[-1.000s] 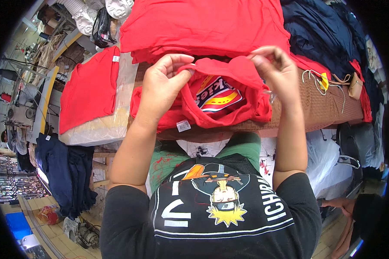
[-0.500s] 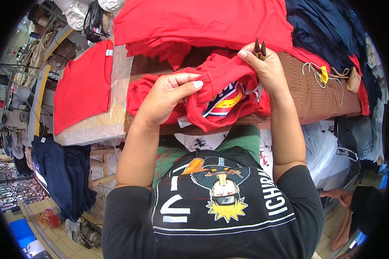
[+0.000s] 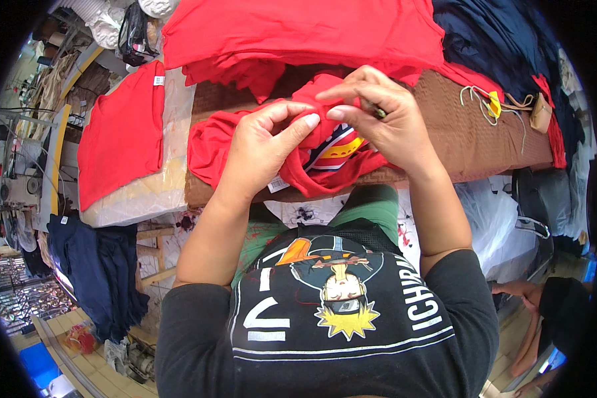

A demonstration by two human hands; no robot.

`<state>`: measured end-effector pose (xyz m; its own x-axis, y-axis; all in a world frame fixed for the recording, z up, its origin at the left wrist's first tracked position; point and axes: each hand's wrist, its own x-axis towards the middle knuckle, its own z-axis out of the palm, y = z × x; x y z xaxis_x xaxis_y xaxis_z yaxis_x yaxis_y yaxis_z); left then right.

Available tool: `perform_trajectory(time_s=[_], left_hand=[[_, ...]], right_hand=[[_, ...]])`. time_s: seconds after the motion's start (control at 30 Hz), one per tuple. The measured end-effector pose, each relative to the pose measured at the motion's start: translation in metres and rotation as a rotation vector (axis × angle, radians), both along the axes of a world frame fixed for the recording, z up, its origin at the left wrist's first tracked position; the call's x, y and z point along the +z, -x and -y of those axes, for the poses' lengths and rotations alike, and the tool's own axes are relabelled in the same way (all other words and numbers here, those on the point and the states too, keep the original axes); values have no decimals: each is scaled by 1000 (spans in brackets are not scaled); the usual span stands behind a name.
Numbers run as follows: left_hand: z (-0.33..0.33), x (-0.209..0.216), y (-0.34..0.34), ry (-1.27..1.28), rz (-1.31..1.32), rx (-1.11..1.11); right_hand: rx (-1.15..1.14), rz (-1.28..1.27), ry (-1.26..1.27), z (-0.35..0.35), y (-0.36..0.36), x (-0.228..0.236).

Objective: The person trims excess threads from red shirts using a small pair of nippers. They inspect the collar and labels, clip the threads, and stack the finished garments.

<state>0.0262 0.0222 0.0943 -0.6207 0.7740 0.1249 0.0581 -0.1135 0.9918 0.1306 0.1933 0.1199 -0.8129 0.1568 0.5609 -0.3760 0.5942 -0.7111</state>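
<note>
A red garment [image 3: 212, 147] with a dark-blue, yellow and white print lies bunched on the brown-covered table edge before me. My left hand [image 3: 262, 142] is closed on its fabric, pinching a fold between thumb and forefinger. Close beside it, my right hand [image 3: 398, 126] has its thumb and forefinger near the same fold; whether they grip a thread or cloth is too small to see. Small thread snips [image 3: 379, 112] are tucked in the right hand, mostly hidden by the fingers. A white label [image 3: 277, 185] hangs at the garment's near edge.
More red garments [image 3: 298, 33] are piled beyond my hands, with dark-blue cloth [image 3: 494, 46] at the far right. A folded red garment [image 3: 123, 136] lies left. Cords with a yellow piece [image 3: 494, 105] rest on the brown cover [image 3: 458, 142]. Another person's arm [image 3: 527, 331] shows lower right.
My right hand has moved left and slightly down, from the garment's far right edge to my left fingertips. The snips' blades, upright before, are now mostly hidden. My left hand keeps its pinch.
</note>
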Motion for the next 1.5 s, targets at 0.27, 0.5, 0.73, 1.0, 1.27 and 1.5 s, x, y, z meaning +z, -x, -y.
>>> perform_trajectory(time_s=[0.27, 0.5, 0.73, 1.0, 1.27, 1.5], left_hand=[[2, 5, -6, -43, 333, -138], [1, 5, -11, -69, 338, -37], [1, 8, -15, -104, 414, -34], [-2, 5, -16, -170, 423, -69], [-1, 8, -26, -202, 399, -85], [-1, 5, -25, -201, 419, -94]], right_hand=[[-117, -199, -319, 5, -10, 2], [11, -29, -215, -5, -39, 15], [-136, -29, -357, -4, -41, 16], [-169, -133, -375, 4, -34, 5], [-219, -177, -399, 8, -33, -1], [-262, -204, -447, 6, -34, -2]])
